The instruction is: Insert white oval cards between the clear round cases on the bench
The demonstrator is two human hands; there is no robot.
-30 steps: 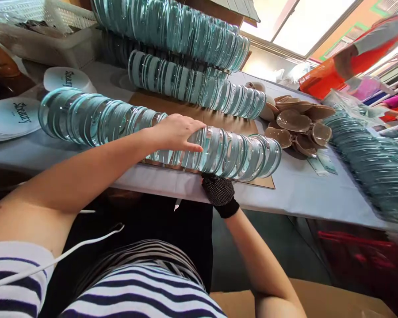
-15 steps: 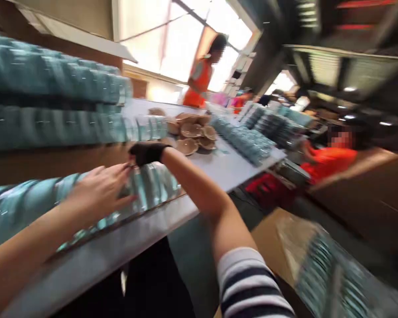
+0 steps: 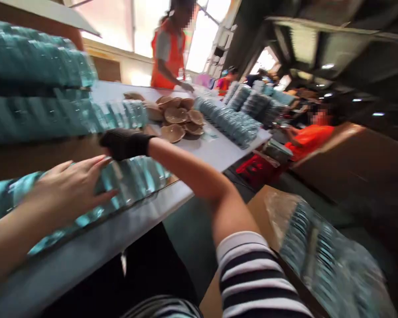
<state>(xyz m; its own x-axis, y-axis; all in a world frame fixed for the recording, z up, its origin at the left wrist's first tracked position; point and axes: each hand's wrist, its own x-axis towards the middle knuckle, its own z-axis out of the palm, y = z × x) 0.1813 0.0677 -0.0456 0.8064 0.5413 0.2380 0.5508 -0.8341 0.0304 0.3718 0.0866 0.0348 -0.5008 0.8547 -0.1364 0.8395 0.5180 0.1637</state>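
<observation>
Clear, teal-tinted plastic pieces form the near row (image 3: 146,176), which lies along the front edge of the pale surface (image 3: 214,152). The bare left hand (image 3: 63,183) lies palm down over the near row, its grip spread with thumb apart from fingers; whether it has hold of a piece, I cannot tell. The black-gloved right hand (image 3: 119,143) is at the near row's back edge, just beside the left fingertips; its grip is blurred, so I cannot tell how closed it is. Behind the near row stands a second row (image 3: 119,115); past its right end sit brown shell-like pieces (image 3: 177,115).
</observation>
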